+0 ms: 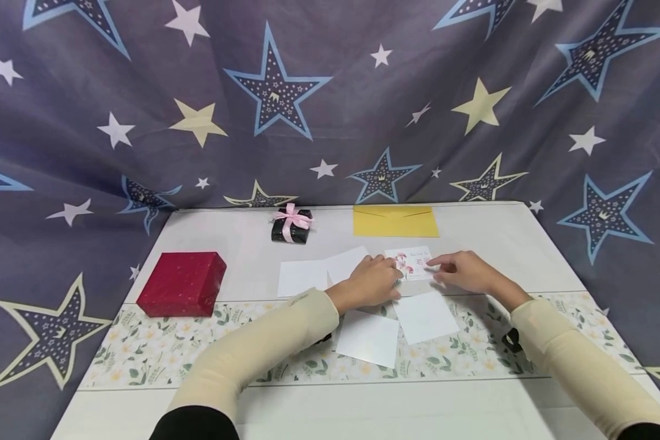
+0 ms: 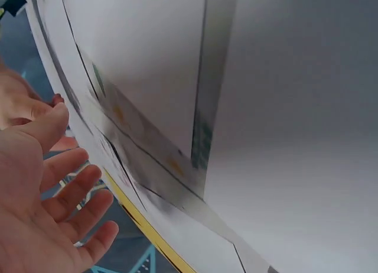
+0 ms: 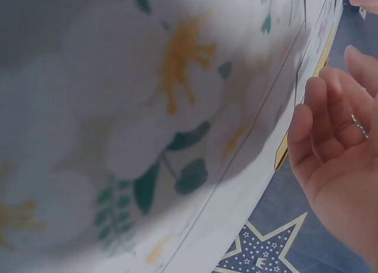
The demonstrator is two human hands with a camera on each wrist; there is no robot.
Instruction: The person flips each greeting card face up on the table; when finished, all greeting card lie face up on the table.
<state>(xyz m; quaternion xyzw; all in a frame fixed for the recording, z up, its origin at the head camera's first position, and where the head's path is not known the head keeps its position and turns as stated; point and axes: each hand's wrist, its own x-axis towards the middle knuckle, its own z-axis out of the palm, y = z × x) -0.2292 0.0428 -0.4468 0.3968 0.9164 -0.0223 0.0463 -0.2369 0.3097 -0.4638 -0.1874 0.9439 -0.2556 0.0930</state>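
Observation:
A white card (image 1: pixel 416 255) with pink figures and red lettering lies between the two hands. My left hand (image 1: pixel 371 280) is at its left edge, fingertips over the printed figures. In the left wrist view, the left hand's fingers (image 2: pixel 74 193) are spread and gently bent. My right hand (image 1: pixel 466 272) meets the card's right edge with its fingertips, the index finger reaching over the lettering. The right wrist view shows that hand's fingers (image 3: pixel 322 113) loosely bent. Blank white cards surround the printed one: one (image 1: pixel 302 276) at left, one (image 1: pixel 368 338) in front, another (image 1: pixel 426 316) beside it.
A yellow envelope (image 1: pixel 396 221) lies at the table's back edge. To its left sits a small black gift box (image 1: pixel 302 232) with a pink bow. A red box (image 1: pixel 181 284) stands at the left. Across the white table (image 1: pixel 473 409) runs a floral strip; a star-patterned curtain (image 1: pixel 352 110) hangs behind.

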